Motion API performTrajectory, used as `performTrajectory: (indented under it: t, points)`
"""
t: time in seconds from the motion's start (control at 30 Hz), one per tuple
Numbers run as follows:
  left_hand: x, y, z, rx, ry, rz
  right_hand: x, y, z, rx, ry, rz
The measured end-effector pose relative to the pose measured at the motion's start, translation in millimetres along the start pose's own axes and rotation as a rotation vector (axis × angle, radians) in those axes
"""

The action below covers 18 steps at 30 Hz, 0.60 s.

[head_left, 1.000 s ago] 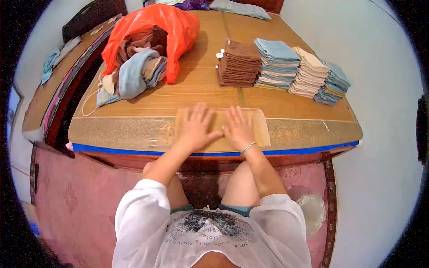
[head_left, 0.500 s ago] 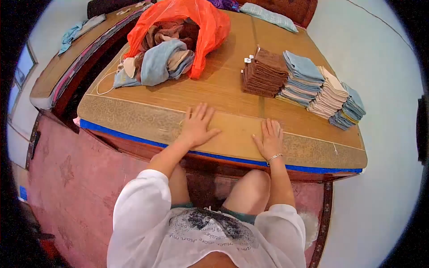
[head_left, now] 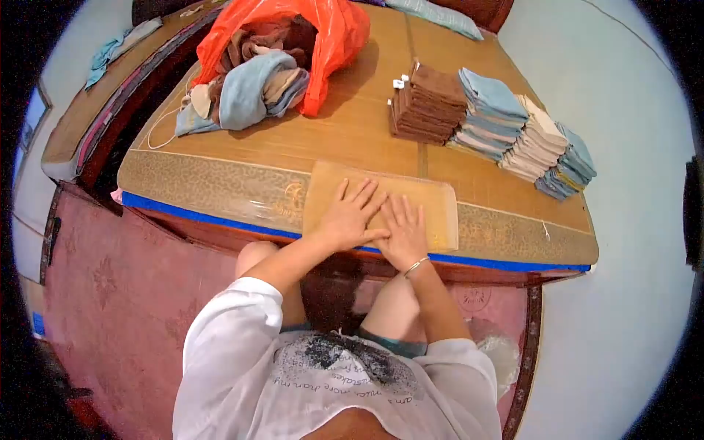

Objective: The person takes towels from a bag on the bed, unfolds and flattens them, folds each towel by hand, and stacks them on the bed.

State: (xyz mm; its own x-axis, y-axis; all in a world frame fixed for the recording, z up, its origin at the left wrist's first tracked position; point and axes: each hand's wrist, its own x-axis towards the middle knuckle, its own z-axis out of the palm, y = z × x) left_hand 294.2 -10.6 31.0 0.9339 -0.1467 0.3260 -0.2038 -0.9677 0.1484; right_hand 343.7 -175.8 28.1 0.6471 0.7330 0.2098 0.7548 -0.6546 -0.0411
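Note:
A thin tan cloth [head_left: 438, 213], towel-like and roughly rectangular, lies flat across the front border of the mat-covered bed [head_left: 242, 165]. Both palms rest on it side by side near its middle. My left hand [head_left: 350, 218] has its fingers spread and pointing away from me. My right hand [head_left: 404, 233], with a bracelet at the wrist, lies flat too, its thumb side close to the left thumb. Neither hand grips anything.
Folded cloths stand in stacks at the right: brown [head_left: 429, 106], light blue [head_left: 493, 103], cream [head_left: 535, 143] and blue-grey [head_left: 572, 165]. A red plastic bag [head_left: 343, 37] at the back left spills crumpled cloths [head_left: 246, 95]. A pillow [head_left: 436, 16] lies farther back.
My right hand has slid left across the cloth, and my left hand has shifted slightly right and nearer, bringing them together. More of the cloth's right side shows. The view has shifted slightly.

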Motion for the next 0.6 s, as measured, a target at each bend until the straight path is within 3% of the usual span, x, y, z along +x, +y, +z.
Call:
performTrajectory:
  t: [0.3,0.5,0.6]
  points:
    - [-39,-40,-25,0.115,0.024,-0.056,-23,42,-8,-0.003,0.103,0.103]
    - [-42,-42,-44,0.173,-0.059,-0.203,-28,52,-14,-0.083,0.098,0.215]
    - [-9,-13,-40,0.127,-0.040,-0.121,-9,32,-6,-0.110,0.153,0.069]
